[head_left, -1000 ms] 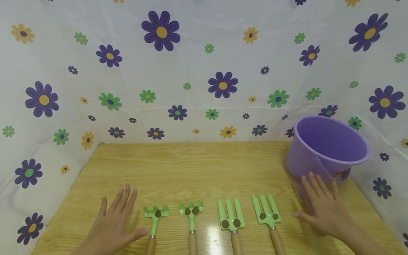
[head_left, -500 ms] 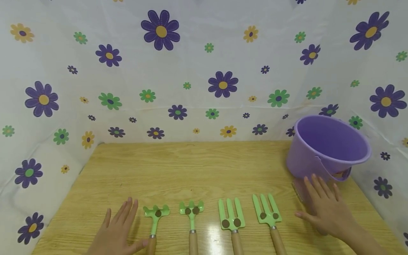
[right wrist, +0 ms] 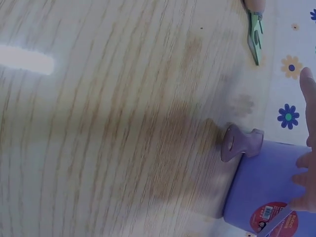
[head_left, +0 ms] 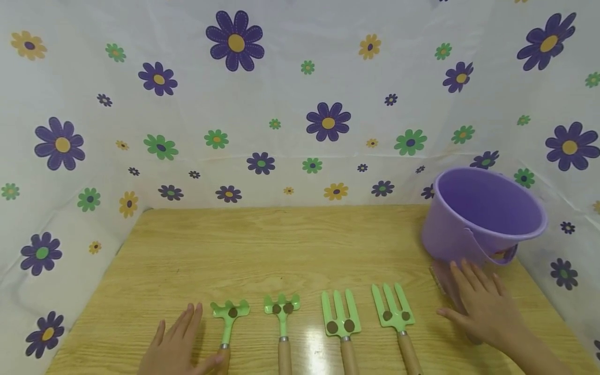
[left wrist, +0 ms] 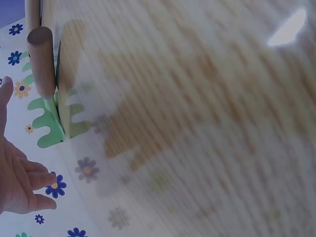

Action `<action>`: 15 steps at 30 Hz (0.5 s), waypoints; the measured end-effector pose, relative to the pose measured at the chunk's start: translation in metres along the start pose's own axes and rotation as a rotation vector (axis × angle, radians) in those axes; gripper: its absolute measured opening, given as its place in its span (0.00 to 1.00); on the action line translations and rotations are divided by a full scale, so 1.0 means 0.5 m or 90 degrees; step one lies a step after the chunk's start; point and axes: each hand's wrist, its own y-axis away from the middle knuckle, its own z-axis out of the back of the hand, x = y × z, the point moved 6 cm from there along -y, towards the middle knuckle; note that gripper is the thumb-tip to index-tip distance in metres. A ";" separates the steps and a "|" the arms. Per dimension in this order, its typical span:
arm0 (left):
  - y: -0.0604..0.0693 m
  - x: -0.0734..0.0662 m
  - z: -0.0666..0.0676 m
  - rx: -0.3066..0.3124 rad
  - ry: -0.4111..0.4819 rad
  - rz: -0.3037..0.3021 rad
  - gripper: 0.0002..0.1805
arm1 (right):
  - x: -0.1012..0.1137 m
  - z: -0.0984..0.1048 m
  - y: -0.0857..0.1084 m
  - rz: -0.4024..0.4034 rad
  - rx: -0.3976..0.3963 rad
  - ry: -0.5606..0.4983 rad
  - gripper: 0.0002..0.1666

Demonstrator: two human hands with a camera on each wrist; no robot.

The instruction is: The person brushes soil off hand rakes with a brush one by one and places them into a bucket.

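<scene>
My left hand (head_left: 173,344) is spread palm down at the lower left, its thumb overlapping the handle of a green hand rake (head_left: 228,324) in the head view. In the left wrist view, the left hand (left wrist: 22,180) is raised beside that rake without gripping it. At the right, my spread right hand (head_left: 489,312) hovers over a purplish brush (head_left: 449,286), hiding much of it. The brush's holed handle (right wrist: 242,143) shows in the right wrist view, apart from the right hand (right wrist: 307,182). Between the hands lie another rake (head_left: 283,315) and two garden forks (head_left: 340,320), (head_left: 392,310), wooden-handled.
A purple bucket (head_left: 438,229) with its handle hanging down stands at the back right, just behind the brush. Flower-printed white cloth (head_left: 281,104) walls in the back and sides of the wooden table (head_left: 281,239).
The left hand has lowered towards the near edge and slightly right. My right hand has shifted slightly right and down. The tools, brush and bucket stay where they were.
</scene>
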 end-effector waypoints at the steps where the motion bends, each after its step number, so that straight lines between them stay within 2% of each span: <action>1: 0.001 -0.002 0.000 0.001 0.001 0.006 0.55 | -0.002 0.000 0.000 -0.003 0.001 0.010 0.58; 4: 0.003 -0.009 0.001 0.000 0.007 0.009 0.56 | -0.008 0.000 -0.001 -0.014 0.012 0.042 0.58; 8: 0.005 -0.018 0.000 0.006 0.048 0.005 0.55 | -0.013 -0.004 -0.001 -0.039 0.054 0.058 0.57; 12: 0.006 -0.015 -0.010 0.059 0.085 0.043 0.55 | -0.019 -0.013 0.001 -0.068 0.101 0.045 0.56; 15: 0.005 -0.009 -0.019 0.100 0.090 0.077 0.54 | -0.024 -0.020 0.001 -0.092 0.116 0.026 0.52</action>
